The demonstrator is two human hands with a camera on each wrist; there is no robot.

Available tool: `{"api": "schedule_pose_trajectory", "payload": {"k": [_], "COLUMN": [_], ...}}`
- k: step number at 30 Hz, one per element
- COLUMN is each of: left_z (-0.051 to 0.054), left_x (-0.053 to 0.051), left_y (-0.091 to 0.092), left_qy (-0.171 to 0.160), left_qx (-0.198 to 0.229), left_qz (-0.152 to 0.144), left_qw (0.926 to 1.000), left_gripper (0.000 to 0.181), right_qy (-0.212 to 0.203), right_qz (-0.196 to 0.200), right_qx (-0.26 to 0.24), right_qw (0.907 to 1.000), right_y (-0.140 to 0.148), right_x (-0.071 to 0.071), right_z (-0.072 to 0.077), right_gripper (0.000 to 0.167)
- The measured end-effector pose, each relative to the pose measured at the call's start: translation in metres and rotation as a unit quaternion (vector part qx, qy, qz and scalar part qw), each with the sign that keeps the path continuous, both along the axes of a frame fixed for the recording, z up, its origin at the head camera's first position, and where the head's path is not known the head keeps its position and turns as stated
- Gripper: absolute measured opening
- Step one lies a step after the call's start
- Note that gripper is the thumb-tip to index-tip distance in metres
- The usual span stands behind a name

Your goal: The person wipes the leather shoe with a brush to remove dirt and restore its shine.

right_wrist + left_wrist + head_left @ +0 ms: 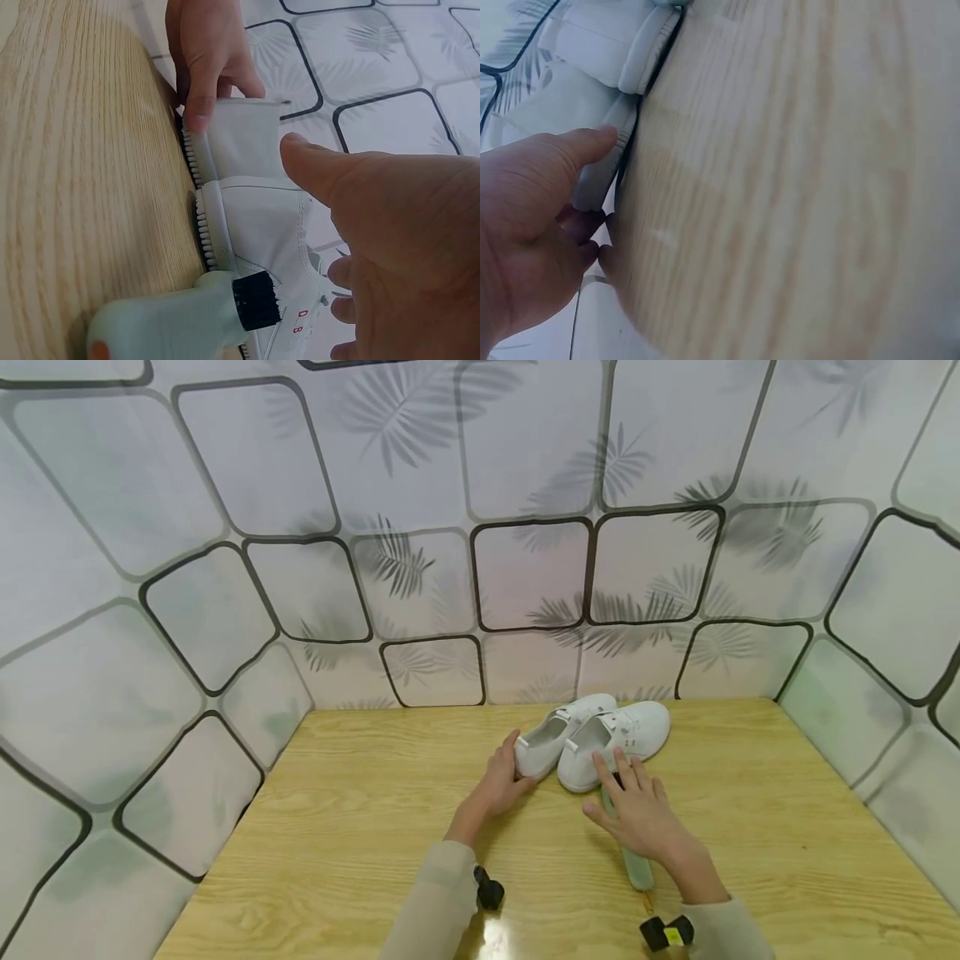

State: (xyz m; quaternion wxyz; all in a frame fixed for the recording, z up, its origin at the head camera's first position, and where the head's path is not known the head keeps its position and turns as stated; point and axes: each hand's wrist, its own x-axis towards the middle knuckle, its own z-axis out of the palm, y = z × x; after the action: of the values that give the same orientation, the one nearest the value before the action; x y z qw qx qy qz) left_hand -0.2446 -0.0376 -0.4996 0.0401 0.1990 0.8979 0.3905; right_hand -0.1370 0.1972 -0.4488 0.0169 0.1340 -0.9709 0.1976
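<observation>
Two white lace-up shoes stand side by side on the table: a left shoe [542, 745] and a right shoe [637, 728], toes pointing away to the right. My left hand [500, 779] holds the left shoe's heel, thumb against the sole's edge and fingers around the outer side, as the left wrist view also shows [536, 217]. Beside the right shoe lies a light green shoe brush [637, 868] with black bristles [257, 301]. Over the brush and next to the right shoe's heel, my right hand [641, 810] has its fingers spread and grips nothing.
The wood-grain table [360, 827] reaches back to a patterned cloth wall [427, 585], with more cloth at both sides. An orange loop [648, 903] hangs from the brush's handle end. Each wrist wears a small black camera [489, 891].
</observation>
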Motion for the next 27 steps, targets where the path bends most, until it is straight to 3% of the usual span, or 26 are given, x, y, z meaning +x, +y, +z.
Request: {"api": "schedule_pose_trajectory", "payload": {"k": [10,17,22,27], "left_z": [0.0,-0.011,-0.005,0.002], "left_x": [0.013,0.031,0.039,0.044], "left_y": [-0.02,-0.044,-0.072,-0.099], "left_qy": [-0.005,-0.029,-0.044,-0.045], "left_qx": [0.028,0.079,0.093,0.08], "left_qz": [0.002,-0.004,0.007,-0.004], "left_qw": [0.9996,0.9964,0.9946,0.9957], "left_gripper": [0.084,0.088,0.086,0.083], "right_qy": [-0.022,-0.027,-0.034,-0.041], "right_qz": [0.011,0.026,0.046,0.034], "right_qx": [-0.013,-0.026,-0.051,-0.056], "right_qw": [0.9996,0.999,0.9971,0.997], "right_y": [0.006,0.011,0.006,0.008], "right_x": [0.0,0.007,0.005,0.004], "right_z": [0.001,0.003,0.007,0.004], "right_gripper": [0.077,0.077,0.079,0.079]}}
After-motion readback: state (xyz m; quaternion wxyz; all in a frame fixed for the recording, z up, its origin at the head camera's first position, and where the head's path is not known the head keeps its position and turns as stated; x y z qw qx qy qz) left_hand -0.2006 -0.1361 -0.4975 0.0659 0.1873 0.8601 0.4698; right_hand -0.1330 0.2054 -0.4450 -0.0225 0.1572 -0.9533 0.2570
